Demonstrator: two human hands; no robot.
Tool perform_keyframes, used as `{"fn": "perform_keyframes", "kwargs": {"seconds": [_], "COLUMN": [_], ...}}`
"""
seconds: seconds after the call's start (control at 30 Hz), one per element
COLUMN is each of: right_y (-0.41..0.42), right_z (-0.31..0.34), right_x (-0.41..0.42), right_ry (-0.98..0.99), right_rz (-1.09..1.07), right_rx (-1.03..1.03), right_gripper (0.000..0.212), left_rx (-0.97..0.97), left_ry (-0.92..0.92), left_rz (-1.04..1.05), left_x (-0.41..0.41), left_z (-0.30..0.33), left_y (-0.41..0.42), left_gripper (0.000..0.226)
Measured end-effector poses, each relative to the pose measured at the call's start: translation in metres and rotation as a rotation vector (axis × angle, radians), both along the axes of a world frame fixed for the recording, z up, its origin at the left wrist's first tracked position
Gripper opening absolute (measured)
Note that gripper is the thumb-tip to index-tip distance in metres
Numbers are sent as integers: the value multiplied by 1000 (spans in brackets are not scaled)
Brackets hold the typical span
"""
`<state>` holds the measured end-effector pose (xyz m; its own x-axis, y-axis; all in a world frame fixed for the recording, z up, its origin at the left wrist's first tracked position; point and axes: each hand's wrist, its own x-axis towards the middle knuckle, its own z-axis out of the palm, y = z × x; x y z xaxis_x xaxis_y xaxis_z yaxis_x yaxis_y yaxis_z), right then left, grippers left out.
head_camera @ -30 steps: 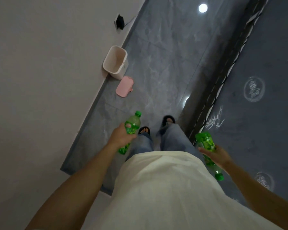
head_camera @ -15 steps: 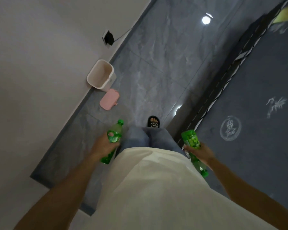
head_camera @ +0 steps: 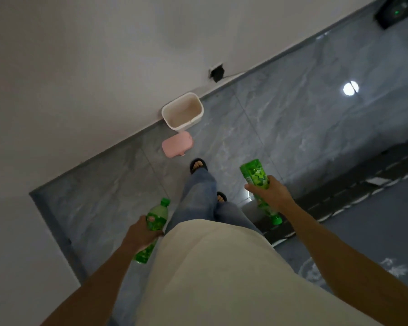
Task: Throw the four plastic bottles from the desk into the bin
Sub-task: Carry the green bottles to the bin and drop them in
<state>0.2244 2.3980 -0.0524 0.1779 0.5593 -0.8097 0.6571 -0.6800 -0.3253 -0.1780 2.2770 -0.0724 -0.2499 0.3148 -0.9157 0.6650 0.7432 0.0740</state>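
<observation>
At floor level by the wall, two green bottles in transit, one per hand. Left hand (head_camera: 143, 234) wraps fingers round the middle of the left bottle (head_camera: 154, 225), cap pointing forward and up, base toward the body. Right hand (head_camera: 270, 192) clamps round the waist of the right bottle (head_camera: 257, 178), this one inverted: base forward, green cap hanging back below the wrist. Both grips closed on the bottles, neither slack.

Outward: white bin (head_camera: 183, 111) stands open against the foot of the wall, ahead and a bit left of the feet. Inside looks empty as far as visible, though the bottom is partly hidden. Pink lid (head_camera: 177, 144) lies flat on the grey tile floor (head_camera: 280, 128) just in front of the bin, between it and the leading sandal (head_camera: 198, 165). Dark rug (head_camera: 375, 220) off to the right. Wall socket with cable above the bin.

Step, as judged: carrying a pair to the bin, not yet within dropping range. Desk not in view, so how many bottles remain cannot be told. Next move calls for closing in without treading on the lid, bringing each bottle over the opening, then releasing.
</observation>
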Motion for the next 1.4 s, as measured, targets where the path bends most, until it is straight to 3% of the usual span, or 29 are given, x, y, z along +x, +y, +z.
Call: {"fn": "perform_keyframes", "kwargs": {"seconds": [0.13, 0.27, 0.5, 0.87, 1.03, 1.4], "right_y": [45, 75, 144, 288, 339, 386], "right_z": [-9, -15, -32, -101, -177, -443], "right_x": [-3, 7, 23, -62, -133, -255], "right_ry": [-36, -91, -78, 29, -16, -100], "right_rz": [106, 187, 265, 602, 908, 1362], "right_rx": [-40, -94, -156, -77, 166, 471], "right_gripper": [74, 65, 67, 54, 60, 74], "left_rx": [35, 99, 220, 388, 423, 549], "left_ry": [-4, -41, -97, -77, -52, -35], "left_rz": [83, 170, 287, 545, 608, 705], "left_x": [7, 15, 38, 75, 79, 44], "left_z": [-8, -17, -38, -113, -184, -382], "left_y": [39, 92, 179, 239, 256, 283], "left_gripper": [81, 80, 90, 65, 65, 50]}}
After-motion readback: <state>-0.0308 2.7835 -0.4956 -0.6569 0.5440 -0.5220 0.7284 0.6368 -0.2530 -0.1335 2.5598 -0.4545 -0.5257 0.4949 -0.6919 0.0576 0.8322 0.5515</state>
